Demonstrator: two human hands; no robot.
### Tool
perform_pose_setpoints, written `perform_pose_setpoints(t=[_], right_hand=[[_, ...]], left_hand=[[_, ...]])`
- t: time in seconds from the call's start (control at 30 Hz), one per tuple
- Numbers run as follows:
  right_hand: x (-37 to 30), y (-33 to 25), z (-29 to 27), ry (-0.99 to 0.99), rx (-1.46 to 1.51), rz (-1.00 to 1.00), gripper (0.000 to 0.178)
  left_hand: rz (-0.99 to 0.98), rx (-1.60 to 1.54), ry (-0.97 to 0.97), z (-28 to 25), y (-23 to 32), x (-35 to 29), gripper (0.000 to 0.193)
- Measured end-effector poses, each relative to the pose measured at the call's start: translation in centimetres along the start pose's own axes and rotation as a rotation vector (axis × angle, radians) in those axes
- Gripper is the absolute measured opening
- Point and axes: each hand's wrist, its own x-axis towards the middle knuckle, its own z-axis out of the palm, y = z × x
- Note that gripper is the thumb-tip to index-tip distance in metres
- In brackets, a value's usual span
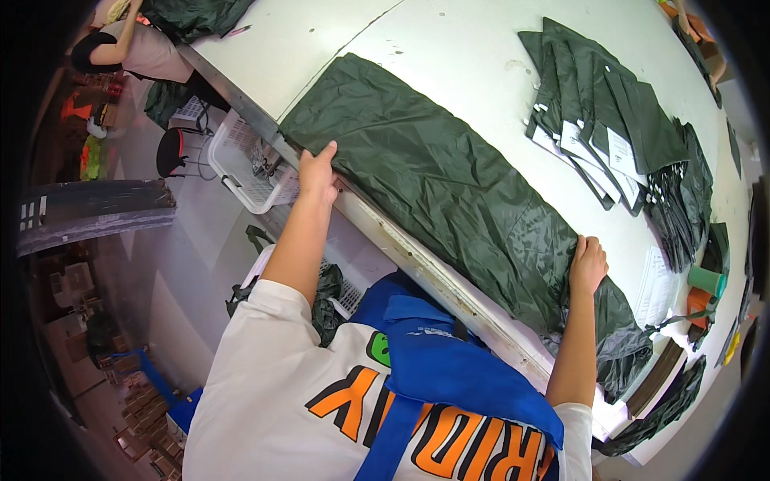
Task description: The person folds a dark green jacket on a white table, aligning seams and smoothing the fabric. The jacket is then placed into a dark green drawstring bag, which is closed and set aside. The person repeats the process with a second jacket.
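A long dark green piece of thin, crinkled fabric [433, 168] lies along the near edge of the white table, folded lengthwise. My left hand [318, 172] grips its near edge towards the left end, at the table's rim, with the thumb on top. Farther right, my right hand [589, 264] has its fingers bent over the fabric and holds it near the right end. Beyond my right hand the cloth bunches up and hangs over the table edge. Its surface is wrinkled all over. The undersides of both hands are hidden.
Flat dark green pouches [593, 104] with white tags lie stacked at the far right. A green tape roll [706, 280] and papers [656, 289] sit at the right. White plastic baskets [241, 160] stand below the table's left side. Another person [148, 52] works at the upper left.
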Motion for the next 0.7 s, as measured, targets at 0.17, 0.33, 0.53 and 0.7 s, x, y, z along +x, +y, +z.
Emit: perform_pose_setpoints(t=[0.17, 0.33, 0.53, 0.7], right_hand=[[-6.4, -4.6, -2.0, -0.037, 0.11, -0.074, 0.052], [-11.5, -6.7, 0.3, -0.154, -0.038, -0.1, 0.061], [-11.1, -6.1, 0.9, -0.123, -0.02, -0.082, 0.063], [-12.0, -9.1, -3.2, -0.073, 0.239, -0.087, 0.09]], left_hand=[[0.248, 0.314, -0.091, -3.9, -1.3, 6.2, 0.025], [0.041, 0.348, 0.001, -3.7, -0.1, 6.7, 0.023], [-0.22, -0.261, -0.097, -0.4, -1.4, -0.2, 0.031], [-0.415, -0.443, -0.277, -0.1, -2.0, 0.2, 0.036]])
